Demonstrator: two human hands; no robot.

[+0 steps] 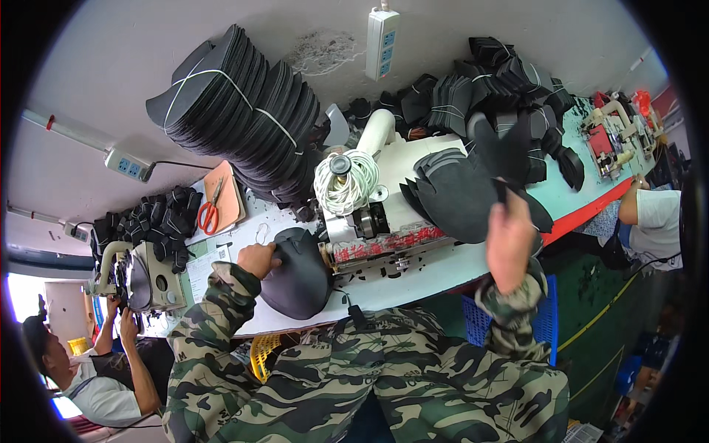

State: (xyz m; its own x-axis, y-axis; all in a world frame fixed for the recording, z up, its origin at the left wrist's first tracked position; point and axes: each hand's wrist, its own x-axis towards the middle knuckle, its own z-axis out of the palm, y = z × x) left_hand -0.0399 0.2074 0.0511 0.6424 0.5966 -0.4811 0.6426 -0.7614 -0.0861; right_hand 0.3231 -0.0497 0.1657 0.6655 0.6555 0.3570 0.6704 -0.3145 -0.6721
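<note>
My left hand (pixel 258 260) is closed at the left edge of a curved, smooth black sheet piece (pixel 298 284), which lies at the table's front, left of the cream machine (pixel 413 177). My right hand (pixel 509 240) is raised on the right and smeared by motion. Its fingers pinch a black cut piece (pixel 501 151) that stands up from the hand, also blurred. Below and left of that piece, a fanned pile of black cut pieces (pixel 447 196) rests on the machine's bed. A coil of white cord (pixel 347 181) hangs on the machine's knob.
Tall tied stacks of black pieces (pixel 236 111) lean at the back left. More bundles (pixel 450 100) line the wall. Orange-handled scissors (pixel 210 210) lie on the left. Blue (pixel 546 325) and yellow (pixel 264 354) baskets stand below. Co-workers sit at machines on both sides.
</note>
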